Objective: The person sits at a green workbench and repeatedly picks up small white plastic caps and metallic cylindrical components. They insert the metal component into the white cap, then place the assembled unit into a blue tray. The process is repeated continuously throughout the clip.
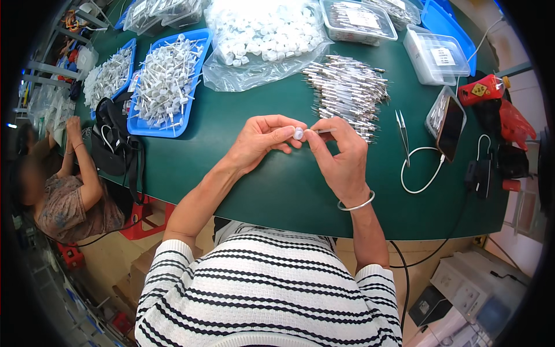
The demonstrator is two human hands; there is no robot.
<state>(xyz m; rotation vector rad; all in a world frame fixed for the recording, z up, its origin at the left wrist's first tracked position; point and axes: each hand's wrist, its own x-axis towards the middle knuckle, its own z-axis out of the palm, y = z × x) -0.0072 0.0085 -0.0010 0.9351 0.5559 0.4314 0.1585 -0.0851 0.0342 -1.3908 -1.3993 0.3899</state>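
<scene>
Above the green table, my left hand (254,141) pinches a small white plastic cap (298,133) between thumb and forefinger. Close against it on the right, my right hand (342,156) grips a thin metal rod (326,130) by its fingertips, one end pointing at the cap. Whether the rod has entered the cap is hidden by the fingers. Beyond my right hand lies a spread pile of similar metal rods (347,92). A clear plastic bag (231,81) full of loose white caps lies at the far middle.
Left of my hands stands a blue tray (155,132) heaped with white-capped rods, beside a black bag (110,141). Tweezers (403,133), a white cable (413,189) and a phone (451,130) lie right. Plastic boxes (358,23) line the back. Another person (72,202) sits at left.
</scene>
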